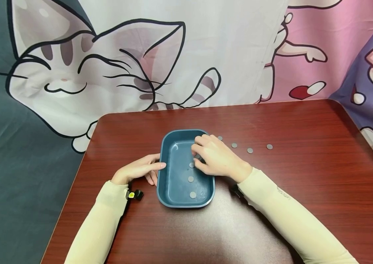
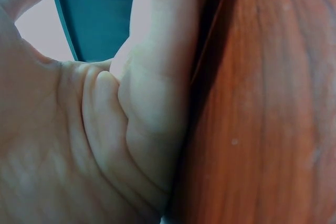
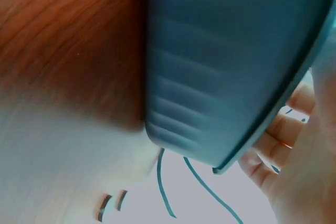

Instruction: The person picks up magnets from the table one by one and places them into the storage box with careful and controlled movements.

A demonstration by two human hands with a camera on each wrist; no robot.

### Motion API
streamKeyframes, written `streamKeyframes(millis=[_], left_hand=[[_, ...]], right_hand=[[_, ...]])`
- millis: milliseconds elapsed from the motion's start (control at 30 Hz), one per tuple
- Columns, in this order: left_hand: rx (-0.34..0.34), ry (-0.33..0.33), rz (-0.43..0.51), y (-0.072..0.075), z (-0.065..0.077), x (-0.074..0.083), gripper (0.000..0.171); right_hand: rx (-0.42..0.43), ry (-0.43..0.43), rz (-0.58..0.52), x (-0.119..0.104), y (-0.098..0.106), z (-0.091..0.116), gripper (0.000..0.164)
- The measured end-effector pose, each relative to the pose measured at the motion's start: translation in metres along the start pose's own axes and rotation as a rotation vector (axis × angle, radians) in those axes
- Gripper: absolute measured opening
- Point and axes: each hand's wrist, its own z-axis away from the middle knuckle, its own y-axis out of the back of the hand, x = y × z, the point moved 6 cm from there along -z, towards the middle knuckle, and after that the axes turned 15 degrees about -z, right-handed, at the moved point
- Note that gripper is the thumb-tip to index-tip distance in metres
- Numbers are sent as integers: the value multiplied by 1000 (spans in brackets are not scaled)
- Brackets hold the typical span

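Observation:
A blue rectangular tray (image 1: 176, 183) sits on the table. My left hand (image 1: 140, 170) grips its left side, the thumb over the rim and the fingers low against the outside. Over the right side of the tray, my right hand (image 1: 217, 157) has its fingers curled; a small grey coin (image 1: 197, 157) shows, partly hidden, between thumb and fingers. Below it, a column of coins lies on the tray floor: one (image 1: 192, 165), another (image 1: 191, 179), and one nearest me (image 1: 193, 195). In the right wrist view, the tray's outer wall (image 3: 210, 77) hides the fingertips.
Several coins lie in a loose row on the table right of the tray, including one (image 1: 234, 145) and the farthest (image 1: 269, 146). The reddish-brown wooden table (image 1: 305, 176) reaches back to a printed cat curtain (image 1: 232, 47). A dark wrist camera (image 1: 136, 195) is strapped at the left wrist.

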Motion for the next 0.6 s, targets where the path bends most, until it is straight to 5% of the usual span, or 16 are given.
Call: streamKeyframes(millis=[267,600], left_hand=[[-1,1,3,0,2,-2,48],[-1,-4,-2,0,1,-1,48]], right_hand=[[19,19,-1,-5,7,12,5],[73,-9,-14,10,28,38,22]])
